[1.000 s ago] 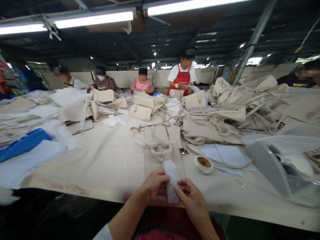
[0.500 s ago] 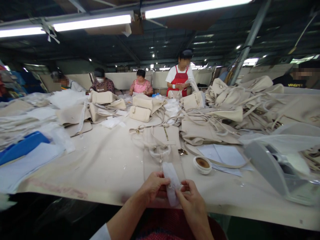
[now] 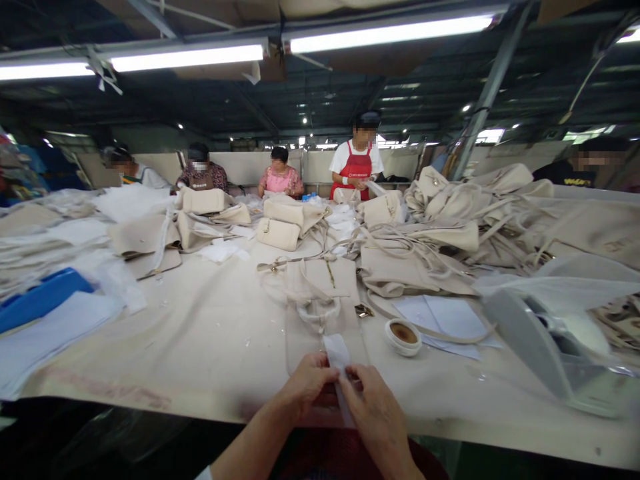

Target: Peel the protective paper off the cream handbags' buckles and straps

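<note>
The left hand (image 3: 313, 381) and right hand (image 3: 374, 403) pinch one narrow, translucent white strip (image 3: 337, 350) at one flat beige bag's (image 3: 349, 305) near end. Its long axis points toward the bag. Right of the bag: one round white tub (image 3: 403, 337).

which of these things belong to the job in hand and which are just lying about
In the job:
white strip, held by left hand and right hand
cream bag just beyond, probably

Apparently lying about:
round brown-filled tub
blue object
grey plastic holder
</note>
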`<state>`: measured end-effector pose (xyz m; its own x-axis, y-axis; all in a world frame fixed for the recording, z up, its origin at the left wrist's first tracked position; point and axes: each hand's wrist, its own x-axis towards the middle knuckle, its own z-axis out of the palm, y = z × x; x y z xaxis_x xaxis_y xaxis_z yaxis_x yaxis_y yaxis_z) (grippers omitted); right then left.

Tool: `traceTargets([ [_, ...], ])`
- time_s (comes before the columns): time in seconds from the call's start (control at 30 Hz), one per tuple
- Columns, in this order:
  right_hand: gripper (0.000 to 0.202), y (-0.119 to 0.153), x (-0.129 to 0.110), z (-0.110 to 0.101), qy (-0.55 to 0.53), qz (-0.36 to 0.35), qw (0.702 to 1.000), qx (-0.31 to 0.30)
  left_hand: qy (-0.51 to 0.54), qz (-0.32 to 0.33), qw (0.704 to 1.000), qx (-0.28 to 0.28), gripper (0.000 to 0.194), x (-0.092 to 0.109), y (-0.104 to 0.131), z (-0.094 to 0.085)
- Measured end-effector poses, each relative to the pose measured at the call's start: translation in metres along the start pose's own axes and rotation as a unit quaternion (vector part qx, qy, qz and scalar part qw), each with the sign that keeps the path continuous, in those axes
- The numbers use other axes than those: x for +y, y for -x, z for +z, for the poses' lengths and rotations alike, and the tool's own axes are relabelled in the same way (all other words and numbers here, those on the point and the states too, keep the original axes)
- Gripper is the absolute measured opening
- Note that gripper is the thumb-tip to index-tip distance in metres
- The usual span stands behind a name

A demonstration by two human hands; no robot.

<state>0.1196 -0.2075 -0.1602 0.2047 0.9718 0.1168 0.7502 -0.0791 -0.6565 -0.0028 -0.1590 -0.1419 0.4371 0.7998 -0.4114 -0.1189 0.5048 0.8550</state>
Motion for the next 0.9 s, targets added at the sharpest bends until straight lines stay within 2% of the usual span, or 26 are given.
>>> traceTargets([
  [0.23, 0.02, -0.016, -0.003, -0.008, -0.01, 0.025, 0.997, -0.071, -0.007, 0.006, 1.0, 0.002, 0.03, -0.003, -0.002, -0.004],
  [0.37, 0.024, -0.023, 0.004, -0.007, -0.064, 0.028, 0.995, -0.078, -0.004, 0.008, 1.0, -0.009, 0.037, -0.006, -0.003, -0.004],
  [0.47, 0.018, -0.025, 0.008, -0.005, -0.092, 0.028, 0.992, -0.076, 0.0, 0.018, 1.0, -0.011, 0.039, -0.009, -0.003, -0.004],
  [0.57, 0.012, -0.028, 0.007, -0.004, -0.116, 0.025, 0.99, -0.077, 0.0, 0.037, 0.999, -0.015, 0.038, -0.009, -0.004, -0.005],
  [0.67, 0.015, -0.032, 0.003, -0.005, -0.191, 0.047, 0.975, -0.099, -0.001, 0.043, 0.999, -0.026, 0.038, -0.007, -0.003, -0.006],
  [0.77, 0.021, -0.029, 0.001, -0.006, -0.22, 0.055, 0.971, -0.076, 0.021, 0.034, 0.999, -0.016, 0.039, -0.008, -0.003, -0.005],
  [0.83, 0.024, -0.02, -0.001, -0.007, -0.184, 0.03, 0.982, -0.038, 0.04, 0.039, 0.998, -0.004, 0.04, -0.01, -0.004, -0.002],
  [0.9, 0.029, -0.009, -0.005, -0.009, -0.103, 0.004, 0.995, -0.006, 0.057, 0.055, 0.997, -0.002, 0.04, -0.011, -0.005, 0.001],
])
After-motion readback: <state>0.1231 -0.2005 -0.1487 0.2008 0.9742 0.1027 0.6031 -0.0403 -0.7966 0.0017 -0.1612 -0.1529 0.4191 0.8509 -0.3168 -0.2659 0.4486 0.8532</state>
